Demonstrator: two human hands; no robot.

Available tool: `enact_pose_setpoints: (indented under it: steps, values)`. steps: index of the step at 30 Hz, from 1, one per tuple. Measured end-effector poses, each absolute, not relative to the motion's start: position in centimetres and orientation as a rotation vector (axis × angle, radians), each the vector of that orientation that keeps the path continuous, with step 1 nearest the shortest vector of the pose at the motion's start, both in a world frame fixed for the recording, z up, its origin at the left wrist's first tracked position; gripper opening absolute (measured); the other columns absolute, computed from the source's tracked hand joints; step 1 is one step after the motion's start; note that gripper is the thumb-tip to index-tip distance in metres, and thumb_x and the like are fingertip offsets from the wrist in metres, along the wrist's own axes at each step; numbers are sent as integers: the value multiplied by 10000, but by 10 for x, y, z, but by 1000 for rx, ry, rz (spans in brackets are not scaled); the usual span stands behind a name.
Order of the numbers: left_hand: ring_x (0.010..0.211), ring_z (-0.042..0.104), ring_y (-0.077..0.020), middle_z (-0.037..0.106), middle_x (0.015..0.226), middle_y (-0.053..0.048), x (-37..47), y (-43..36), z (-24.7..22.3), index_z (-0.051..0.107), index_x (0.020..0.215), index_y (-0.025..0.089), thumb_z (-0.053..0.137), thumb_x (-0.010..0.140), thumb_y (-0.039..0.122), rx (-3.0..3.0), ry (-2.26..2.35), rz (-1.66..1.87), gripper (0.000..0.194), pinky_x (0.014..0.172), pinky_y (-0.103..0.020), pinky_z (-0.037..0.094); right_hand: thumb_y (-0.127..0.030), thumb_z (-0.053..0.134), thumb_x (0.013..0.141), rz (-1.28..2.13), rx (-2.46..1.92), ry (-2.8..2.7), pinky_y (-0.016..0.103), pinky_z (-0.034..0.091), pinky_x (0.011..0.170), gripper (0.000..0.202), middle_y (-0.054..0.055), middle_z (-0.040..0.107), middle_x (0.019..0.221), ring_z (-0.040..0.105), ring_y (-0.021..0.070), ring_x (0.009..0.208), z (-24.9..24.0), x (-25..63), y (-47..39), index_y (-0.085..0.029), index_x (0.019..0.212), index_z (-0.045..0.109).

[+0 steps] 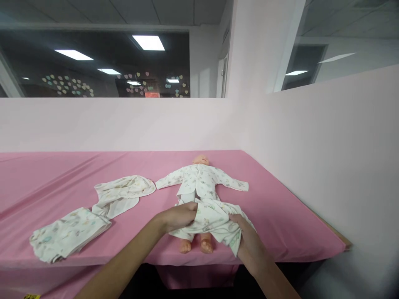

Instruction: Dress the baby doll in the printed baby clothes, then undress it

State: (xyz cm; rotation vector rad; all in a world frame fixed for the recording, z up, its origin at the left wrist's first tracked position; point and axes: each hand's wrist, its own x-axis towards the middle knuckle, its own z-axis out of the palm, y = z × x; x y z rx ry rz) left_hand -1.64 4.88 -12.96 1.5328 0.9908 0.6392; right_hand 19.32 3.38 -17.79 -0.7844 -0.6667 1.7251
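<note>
A baby doll [201, 159] lies on its back with its feet toward me. It wears a white printed long-sleeved top [197, 179], both sleeves spread out sideways. Over its legs I hold a bunched white printed baby garment [212, 218]; the folds hide its exact kind. My left hand [181, 216] is closed on its left side, fingers curled in. My right hand [247, 236] grips the right side, thumb on top of the cloth. Below the garment the doll's two bare feet [205, 245] show, near the front edge.
A pink sheet [274, 220] covers the table. To the left lie a folded white printed cloth [70, 233] and a crumpled white printed garment [124, 189]. A pale wall [124, 124] with windows rises behind, and another wall [336, 166] borders the right side.
</note>
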Motion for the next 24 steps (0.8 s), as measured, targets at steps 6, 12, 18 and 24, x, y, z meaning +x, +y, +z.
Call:
enact_pose_setpoints:
  steps: [6,12,18,24]
  values:
    - [921,540,-164,599,1069,-49,-23,18,-112,617,1090,189,571,885,421,1755,1064,844,313,810,-282,445,-335,723,787,1889,-625,-603,351,539,745,433,86,726,940,673,246,896,-166,166,21,-148,1171,654]
    - [1179,470,-194,527,1271,-39,-15,10,-107,675,1015,246,458,952,342,2167,1049,726,245,1006,-330,396,-245,718,801,2045,-351,-422,291,521,800,309,56,711,980,672,178,881,-155,134,17,-159,1094,663]
    - [824,607,-157,646,931,-22,-29,23,-99,646,912,194,419,954,424,2028,1140,683,326,719,-269,480,-188,788,701,1877,-555,-228,259,508,630,170,-16,623,616,598,128,597,-161,130,14,-171,662,623]
    - [917,597,-206,670,1007,-48,-4,85,-121,666,989,200,456,896,245,2590,1312,508,235,772,-320,455,-245,769,697,1892,-607,-201,246,422,499,438,-60,391,419,389,85,419,-171,113,-9,-206,461,402]
